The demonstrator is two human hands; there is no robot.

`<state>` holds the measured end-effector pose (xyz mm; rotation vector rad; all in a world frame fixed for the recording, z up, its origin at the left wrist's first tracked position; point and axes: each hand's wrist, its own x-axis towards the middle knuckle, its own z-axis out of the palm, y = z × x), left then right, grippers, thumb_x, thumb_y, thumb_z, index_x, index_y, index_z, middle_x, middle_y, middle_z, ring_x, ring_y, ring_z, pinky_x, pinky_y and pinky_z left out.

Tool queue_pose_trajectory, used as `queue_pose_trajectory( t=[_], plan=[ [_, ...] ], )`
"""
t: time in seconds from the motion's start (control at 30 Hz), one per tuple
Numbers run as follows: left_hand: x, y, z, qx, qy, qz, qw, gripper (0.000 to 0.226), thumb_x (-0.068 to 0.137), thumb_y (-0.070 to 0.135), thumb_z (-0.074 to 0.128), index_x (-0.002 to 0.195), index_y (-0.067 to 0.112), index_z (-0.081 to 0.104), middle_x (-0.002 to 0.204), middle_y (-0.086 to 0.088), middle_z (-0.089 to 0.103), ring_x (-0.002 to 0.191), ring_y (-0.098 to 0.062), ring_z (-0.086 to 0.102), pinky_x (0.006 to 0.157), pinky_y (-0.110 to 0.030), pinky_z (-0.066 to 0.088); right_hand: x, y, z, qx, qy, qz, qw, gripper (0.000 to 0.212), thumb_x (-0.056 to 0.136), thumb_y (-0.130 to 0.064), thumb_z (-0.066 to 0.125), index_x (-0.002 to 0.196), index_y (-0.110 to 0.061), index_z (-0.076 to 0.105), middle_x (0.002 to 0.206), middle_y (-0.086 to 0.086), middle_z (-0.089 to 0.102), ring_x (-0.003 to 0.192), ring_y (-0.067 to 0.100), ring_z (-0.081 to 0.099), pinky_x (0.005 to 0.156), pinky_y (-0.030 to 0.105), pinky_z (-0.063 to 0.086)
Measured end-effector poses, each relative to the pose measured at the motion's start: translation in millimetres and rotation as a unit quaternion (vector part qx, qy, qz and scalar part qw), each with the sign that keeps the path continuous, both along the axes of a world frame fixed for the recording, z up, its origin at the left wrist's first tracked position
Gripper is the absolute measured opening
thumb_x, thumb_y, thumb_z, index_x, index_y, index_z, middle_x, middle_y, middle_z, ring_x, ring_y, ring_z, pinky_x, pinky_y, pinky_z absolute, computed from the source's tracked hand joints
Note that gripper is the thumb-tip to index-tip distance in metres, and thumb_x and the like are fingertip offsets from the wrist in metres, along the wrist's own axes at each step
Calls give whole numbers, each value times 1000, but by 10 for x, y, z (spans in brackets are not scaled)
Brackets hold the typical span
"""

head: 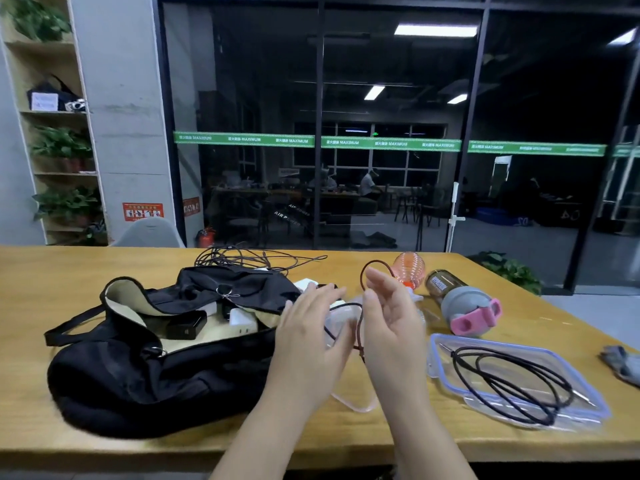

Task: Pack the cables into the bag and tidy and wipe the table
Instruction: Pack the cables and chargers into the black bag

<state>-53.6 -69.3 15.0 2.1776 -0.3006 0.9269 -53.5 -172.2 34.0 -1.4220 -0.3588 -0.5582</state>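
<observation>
Left hand (308, 327) spread flat, right hand (388, 317) loosely holding a dark red cable (362, 271), black bag (156, 358) open near the table (346, 441) front edge

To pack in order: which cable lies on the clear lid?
The black cable coiled on the clear lid at right; the others lie behind the bag or in the hands.

1. We find a wooden table (104, 441).
2. On it at left lies an open black bag (145, 375).
3. At the far edge: tangled cables (249, 258).
4. At right: a pink bottle (410, 268), a brown bottle (460, 299), a clear lid (512, 379) and a grey cloth (621, 363).
</observation>
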Motion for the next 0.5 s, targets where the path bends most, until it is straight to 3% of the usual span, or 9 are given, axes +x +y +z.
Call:
queue_pose_trajectory(
  t=[0.07, 0.13, 0.23, 0.3, 0.5],
  plan=[
    [28, -129, -32, 67, 4, -14, 998, 53, 83, 57, 32, 132, 40, 43, 141, 25, 34, 139, 6, 12, 116, -31, 6, 5, -150, -3, 2, -4, -28, 1000, 25, 97, -15, 49, 108, -36, 56, 112, -19, 62, 107, -10, 55, 88, 13, 46],
    [20, -246, -38, 131, 24, -28, 991, 55, 81, 58, 27, 134, 46, 36, 141, 37, 16, 136, 12, -5, 114, -28, -6, 12, -318, -15, 3, -8, -54, 998, 23, 96, -15, 49, 110, -32, 57, 111, -17, 63, 106, -7, 56, 88, 15, 45],
    [-18, -359, -24, 194, 68, -37, 978, 50, 86, 55, 44, 134, 48, 33, 148, 36, 5, 135, 12, -16, 111, -34, -17, 23, -588, -37, 7, -4, -92, 996, 21, 96, -18, 50, 113, -24, 60, 106, -14, 65, 102, -3, 59, 82, 17, 45],
    [-29, -379, -13, 197, 103, -43, 974, 58, 83, 56, 53, 135, 50, 30, 151, 31, 1, 135, 11, -20, 109, -34, -24, 56, -758, -63, 8, 9, -111, 994, 20, 96, -18, 49, 112, -21, 61, 104, -14, 64, 100, -2, 59, 80, 17, 45],
    [-34, -387, -48, 252, 225, -35, 940, 105, 65, 65, 67, 141, 53, -5, 149, 19, -31, 132, -7, -39, 110, -51, -21, 176, -1213, -221, -71, 78, -167, 980, 12, 94, -23, 53, 104, -24, 61, 100, -7, 67, 98, -3, 56, 71, 15, 39]
  ],
)
